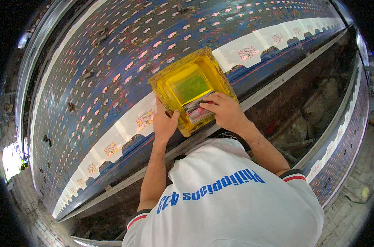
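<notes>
Head view: the right hand [225, 110] is curled around a squeegee [195, 109] inside the yellow screen frame [191, 88], while the left hand [164, 121] lies spread and pressed on the frame's near-left edge, pinning it to the long printing surface [92, 82] over a white fabric strip [253, 47]. This looks like the ink-pull step; the next move calls for even pressure and a steady frame.

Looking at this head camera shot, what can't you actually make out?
- Tool under the right hand: mostly covered by the fingers inside the yellow screen frame.
- Cloth under the frame: hidden by it.
- Small prints on the white pieces: too small.
- Picture rim: dark, bent.
</notes>
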